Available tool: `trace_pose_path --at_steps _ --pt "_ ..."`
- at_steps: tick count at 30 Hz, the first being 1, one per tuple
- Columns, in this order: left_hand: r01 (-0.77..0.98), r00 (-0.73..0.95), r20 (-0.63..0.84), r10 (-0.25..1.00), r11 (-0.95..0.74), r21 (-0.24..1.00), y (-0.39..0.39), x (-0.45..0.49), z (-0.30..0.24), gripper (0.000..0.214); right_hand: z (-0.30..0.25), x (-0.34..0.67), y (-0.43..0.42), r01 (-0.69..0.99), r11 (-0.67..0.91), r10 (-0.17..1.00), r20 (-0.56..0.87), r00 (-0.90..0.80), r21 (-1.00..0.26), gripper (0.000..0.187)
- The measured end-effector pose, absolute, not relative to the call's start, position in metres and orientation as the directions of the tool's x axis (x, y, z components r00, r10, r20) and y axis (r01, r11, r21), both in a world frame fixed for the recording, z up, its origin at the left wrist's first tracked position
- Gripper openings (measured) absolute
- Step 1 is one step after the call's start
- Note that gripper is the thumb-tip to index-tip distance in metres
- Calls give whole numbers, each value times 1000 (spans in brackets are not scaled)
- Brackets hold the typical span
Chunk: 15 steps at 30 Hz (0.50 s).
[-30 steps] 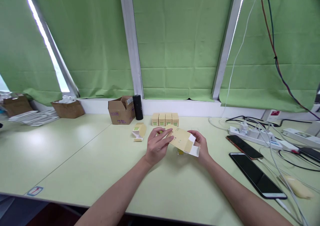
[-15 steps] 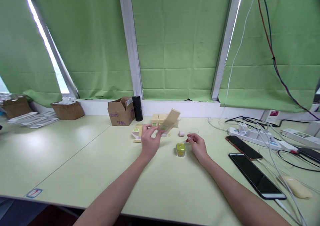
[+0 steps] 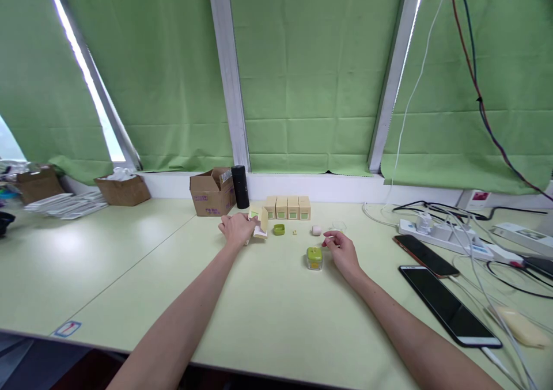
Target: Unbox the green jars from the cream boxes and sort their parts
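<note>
My left hand [image 3: 237,228] is at the back of the table, its fingers closed on a small opened beige carton [image 3: 263,220] with flaps standing out. Part of the carton is hidden by the hand. My right hand [image 3: 343,250] rests on the table, fingers loosely bent and apart, with nothing visible in them. Just left of it stands a small clear jar with a green lid [image 3: 314,257]. Behind lie a pale pink rounded piece [image 3: 317,230] and a clear round piece [image 3: 338,226]. A green open cup-like piece [image 3: 279,229] and a tiny yellow bit [image 3: 294,232] are nearer the carton.
Several small beige boxes [image 3: 287,208] stand in a row at the back. A cardboard box [image 3: 212,195] and a black cylinder [image 3: 240,187] are left of them. On the right are two phones [image 3: 449,306], a power strip [image 3: 444,239] and loose cables.
My left hand has moved left and away from me with the beige carton piece, lowering it to the table. The row of boxes and the green piece now show. My right hand stays put.
</note>
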<state>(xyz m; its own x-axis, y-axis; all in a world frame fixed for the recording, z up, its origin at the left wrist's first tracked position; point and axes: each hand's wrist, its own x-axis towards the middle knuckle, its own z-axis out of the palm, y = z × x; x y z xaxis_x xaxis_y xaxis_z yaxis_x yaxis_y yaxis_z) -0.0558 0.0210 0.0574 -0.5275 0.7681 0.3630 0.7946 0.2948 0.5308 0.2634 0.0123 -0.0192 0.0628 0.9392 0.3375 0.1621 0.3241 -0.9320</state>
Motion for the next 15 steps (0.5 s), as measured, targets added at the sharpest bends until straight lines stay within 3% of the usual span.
trace_pose_path --at_steps 8,15 --pt "931 -366 445 818 316 184 16 -52 52 43 -21 263 13 163 315 945 325 43 -935 34" --pt "930 -363 523 771 329 161 6 -51 46 44 -23 263 14 169 314 946 323 28 -934 35"
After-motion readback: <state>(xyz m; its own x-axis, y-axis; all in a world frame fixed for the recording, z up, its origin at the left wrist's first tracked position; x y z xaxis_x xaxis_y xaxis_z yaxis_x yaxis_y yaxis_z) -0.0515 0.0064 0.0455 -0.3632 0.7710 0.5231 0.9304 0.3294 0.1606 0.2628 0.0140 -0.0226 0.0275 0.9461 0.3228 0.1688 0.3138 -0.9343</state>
